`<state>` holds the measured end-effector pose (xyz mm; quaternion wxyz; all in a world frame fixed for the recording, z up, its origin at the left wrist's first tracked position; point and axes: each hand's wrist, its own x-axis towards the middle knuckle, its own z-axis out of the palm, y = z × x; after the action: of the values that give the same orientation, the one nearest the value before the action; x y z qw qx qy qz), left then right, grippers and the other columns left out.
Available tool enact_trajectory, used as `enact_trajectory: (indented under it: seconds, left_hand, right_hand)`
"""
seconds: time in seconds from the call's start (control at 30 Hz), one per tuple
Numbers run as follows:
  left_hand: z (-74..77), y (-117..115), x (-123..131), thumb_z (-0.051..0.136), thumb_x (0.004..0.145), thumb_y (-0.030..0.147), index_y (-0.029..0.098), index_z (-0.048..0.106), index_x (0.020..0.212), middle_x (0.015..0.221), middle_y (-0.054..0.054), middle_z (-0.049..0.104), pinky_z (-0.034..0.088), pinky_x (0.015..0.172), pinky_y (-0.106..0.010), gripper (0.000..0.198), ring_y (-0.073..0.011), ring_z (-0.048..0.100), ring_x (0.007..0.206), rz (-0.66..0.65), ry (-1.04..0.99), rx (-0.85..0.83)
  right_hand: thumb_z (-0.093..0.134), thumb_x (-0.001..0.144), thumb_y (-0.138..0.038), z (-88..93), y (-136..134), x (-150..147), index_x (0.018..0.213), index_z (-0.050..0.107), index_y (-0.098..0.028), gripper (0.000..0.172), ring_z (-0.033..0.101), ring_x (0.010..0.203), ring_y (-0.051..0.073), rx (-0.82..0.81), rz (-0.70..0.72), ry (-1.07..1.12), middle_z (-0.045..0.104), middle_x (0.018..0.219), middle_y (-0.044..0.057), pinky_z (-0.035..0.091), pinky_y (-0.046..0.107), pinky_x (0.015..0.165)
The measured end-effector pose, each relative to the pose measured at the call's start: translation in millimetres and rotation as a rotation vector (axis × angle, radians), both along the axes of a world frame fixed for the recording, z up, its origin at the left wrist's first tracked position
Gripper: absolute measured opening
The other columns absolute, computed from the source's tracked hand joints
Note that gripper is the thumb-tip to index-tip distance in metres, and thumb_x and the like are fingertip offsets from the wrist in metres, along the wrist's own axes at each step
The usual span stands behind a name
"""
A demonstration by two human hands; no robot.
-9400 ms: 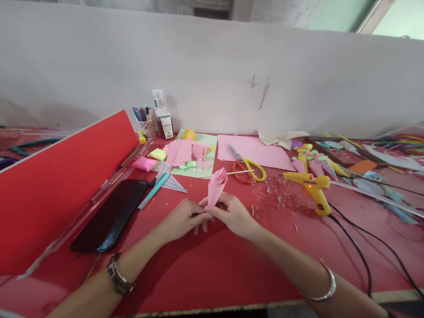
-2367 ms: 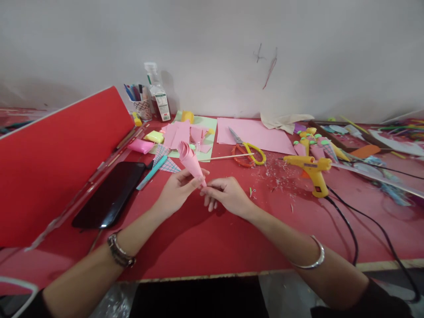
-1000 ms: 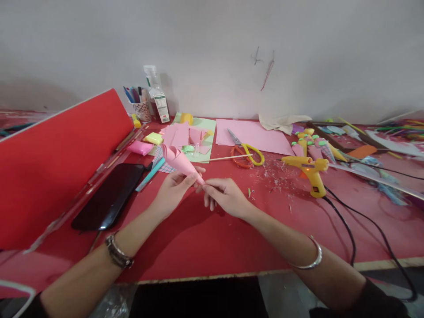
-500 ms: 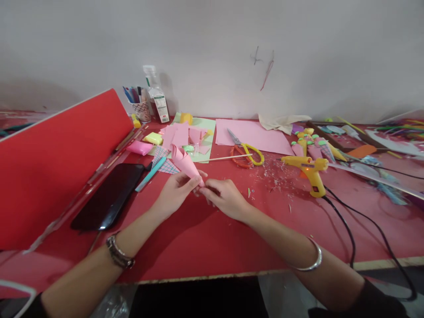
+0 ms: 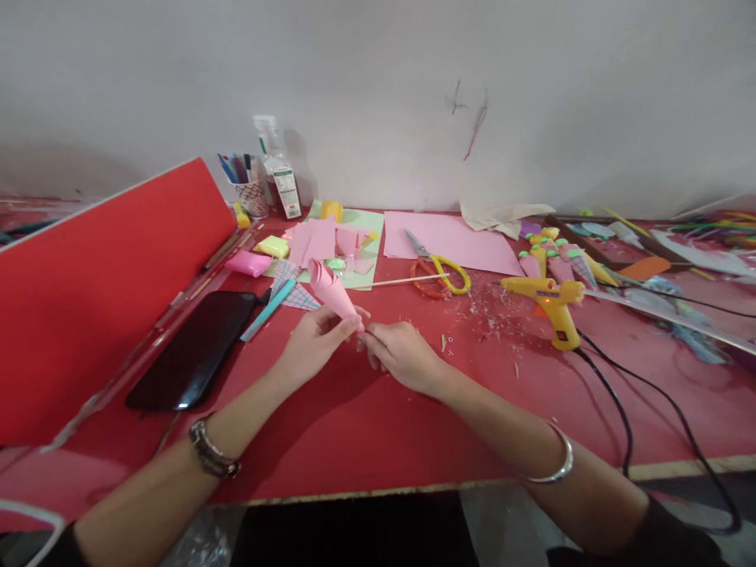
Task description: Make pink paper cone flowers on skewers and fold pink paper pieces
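Observation:
A pink paper cone (image 5: 331, 289) leans up and to the left above the red table (image 5: 366, 425). My left hand (image 5: 313, 342) grips the cone's lower part between thumb and fingers. My right hand (image 5: 398, 353) pinches the cone's pointed tip from the right, its other fingers curled. Both hands meet just above the table top.
A yellow glue gun (image 5: 552, 303) with a black cable (image 5: 614, 402) lies to the right. Scissors (image 5: 440, 268) rest on pink paper (image 5: 484, 248). A black phone (image 5: 189, 350), a red board (image 5: 100, 291), a teal pen (image 5: 268, 309), a pen cup (image 5: 251, 197) and a bottle (image 5: 277, 177) are on the left. Finished cones (image 5: 558, 264) lie at the far right.
The cone has gone from upright to leaning left and has turned a little steeper over the last second. Both hands stay at its tip.

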<state>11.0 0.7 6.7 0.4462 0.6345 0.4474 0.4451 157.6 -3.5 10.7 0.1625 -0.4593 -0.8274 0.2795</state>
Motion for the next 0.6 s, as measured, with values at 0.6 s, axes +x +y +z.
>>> enact_trajectory:
  seconds: [0.6]
  left_hand:
    - [0.8,0.0,1.7,0.052,0.067,0.034,0.014,0.061,0.068,0.057,0.001,0.054,0.037,0.047,-0.019,0.022,-0.0068,0.042,0.047,0.003,-0.080,-0.054]
  right_hand:
    - [0.036,0.085,-0.027,-2.3,0.4,2.2,0.060,0.049,-0.014,0.031,0.044,0.039,0.003,0.009,0.024,0.140,0.048,0.045,-0.005,0.034,0.016,0.049]
